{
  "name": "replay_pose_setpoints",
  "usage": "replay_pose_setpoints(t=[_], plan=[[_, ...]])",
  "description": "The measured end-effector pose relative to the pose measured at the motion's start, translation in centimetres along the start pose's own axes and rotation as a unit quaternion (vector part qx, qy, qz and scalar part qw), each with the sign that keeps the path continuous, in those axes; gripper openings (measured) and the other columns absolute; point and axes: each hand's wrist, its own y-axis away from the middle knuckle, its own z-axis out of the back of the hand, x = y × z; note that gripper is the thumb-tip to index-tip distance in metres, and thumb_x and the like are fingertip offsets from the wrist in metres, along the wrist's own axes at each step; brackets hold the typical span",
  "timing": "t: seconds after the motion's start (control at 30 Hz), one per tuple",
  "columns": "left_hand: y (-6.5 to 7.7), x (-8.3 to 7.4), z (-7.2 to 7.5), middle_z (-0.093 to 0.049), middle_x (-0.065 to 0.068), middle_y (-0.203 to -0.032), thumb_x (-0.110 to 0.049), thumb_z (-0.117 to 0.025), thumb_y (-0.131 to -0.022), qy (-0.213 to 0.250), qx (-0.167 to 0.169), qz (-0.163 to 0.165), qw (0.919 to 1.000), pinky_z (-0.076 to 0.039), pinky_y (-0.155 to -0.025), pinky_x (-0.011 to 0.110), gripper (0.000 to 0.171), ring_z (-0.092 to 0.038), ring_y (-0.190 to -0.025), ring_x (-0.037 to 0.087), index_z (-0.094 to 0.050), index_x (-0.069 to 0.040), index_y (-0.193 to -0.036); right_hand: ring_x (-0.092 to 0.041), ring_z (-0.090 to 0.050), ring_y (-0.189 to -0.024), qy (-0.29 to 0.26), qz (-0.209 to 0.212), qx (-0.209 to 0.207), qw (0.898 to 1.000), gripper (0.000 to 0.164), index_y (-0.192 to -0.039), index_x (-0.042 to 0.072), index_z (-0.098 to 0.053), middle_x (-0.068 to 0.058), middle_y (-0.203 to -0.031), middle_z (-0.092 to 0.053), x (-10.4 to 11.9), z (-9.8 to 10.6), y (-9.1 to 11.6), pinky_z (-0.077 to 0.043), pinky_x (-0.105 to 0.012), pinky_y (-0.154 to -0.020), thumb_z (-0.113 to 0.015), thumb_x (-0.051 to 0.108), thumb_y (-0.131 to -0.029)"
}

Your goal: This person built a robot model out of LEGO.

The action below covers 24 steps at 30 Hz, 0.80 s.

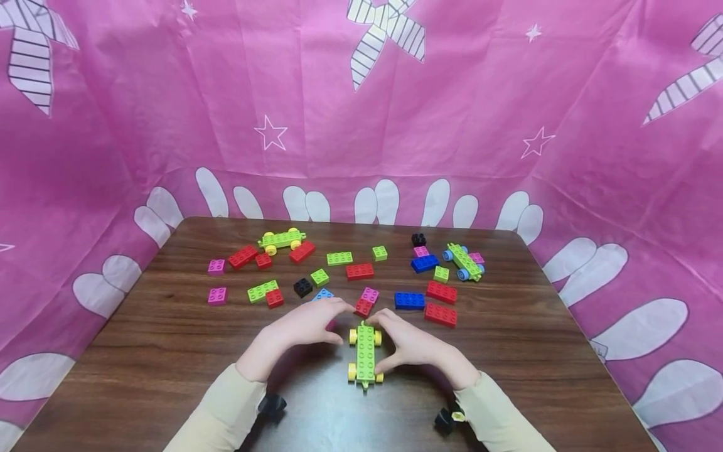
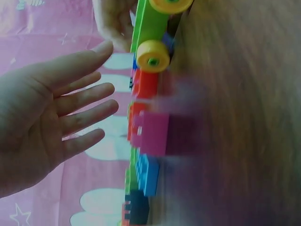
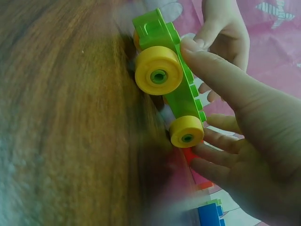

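A lime-green wheeled toy car base [image 1: 366,355] with yellow wheels stands lengthwise on the table between the hands. My right hand [image 1: 409,339] spans its right side, the thumb by the rear wheel and the fingers toward the front hitch. In the right wrist view the thumb overlaps the base's studded edge; firm contact is unclear. My left hand [image 1: 310,322] hovers apart from the base on its left, fingers extended and holding nothing, as the left wrist view also shows. Beneath it, a magenta brick [image 2: 154,133] is mostly hidden in the head view. A light blue brick [image 1: 323,294] lies just beyond.
Ahead of the hands, the brown table [image 1: 169,351] carries scattered bricks, among them a red-and-magenta pair [image 1: 366,302] and a blue brick [image 1: 409,301]. Farther back stand a yellow-wheeled base [image 1: 282,240] and a blue-wheeled base [image 1: 464,262]. Pink cloth [image 1: 339,144] hangs behind.
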Motion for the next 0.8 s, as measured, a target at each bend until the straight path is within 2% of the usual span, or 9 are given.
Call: replay_pose_setpoints(t=[0.17,0.4,0.57,0.8], plan=[[0.3,1.3,0.7,-0.06,0.007,-0.134,-0.02,-0.084,-0.077,0.008,-0.008,0.017,0.9998,-0.046,-0.105,0.044,0.064,-0.054,-0.127,0.024,-0.057,-0.01,-0.135,-0.014,-0.049,-0.121,0.015,0.01,-0.002,1.0,0.082,-0.137,0.012,-0.048,0.0,-0.133,-0.05,0.2,0.0,0.0,-0.045,-0.04,-0.106,-0.082,0.05,-0.072],[0.3,2.7,0.6,-0.063,0.009,-0.125,-0.013,-0.082,-0.078,0.003,0.001,0.02,0.9998,-0.047,-0.103,0.046,0.05,-0.057,-0.121,0.027,-0.064,-0.006,-0.124,-0.012,-0.048,-0.117,0.015,0.01,0.005,1.0,0.082,-0.138,0.014,-0.049,0.001,-0.131,-0.049,0.5,-0.1,0.0,-0.047,-0.037,-0.104,-0.083,0.049,-0.072],[0.2,3.0,0.3,-0.064,0.009,-0.126,-0.011,-0.081,-0.079,0.005,0.005,0.029,0.9995,-0.046,-0.104,0.047,0.048,-0.056,-0.124,0.029,-0.065,-0.007,-0.123,-0.012,-0.048,-0.115,0.017,0.006,0.008,1.0,0.081,-0.137,0.014,-0.05,0.002,-0.13,-0.049,0.5,-0.1,-0.1,-0.047,-0.036,-0.103,-0.083,0.05,-0.072],[-0.1,3.0,0.2,-0.067,0.007,-0.115,-0.007,-0.082,-0.077,-0.009,0.003,0.033,0.9994,-0.05,-0.098,0.044,0.037,-0.06,-0.115,0.026,-0.07,-0.01,-0.112,-0.011,-0.048,-0.114,0.017,0.006,0.011,1.0,0.081,-0.137,0.014,-0.051,0.002,-0.129,-0.048,0.5,-0.1,-0.2,-0.048,-0.034,-0.102,-0.083,0.05,-0.072]])
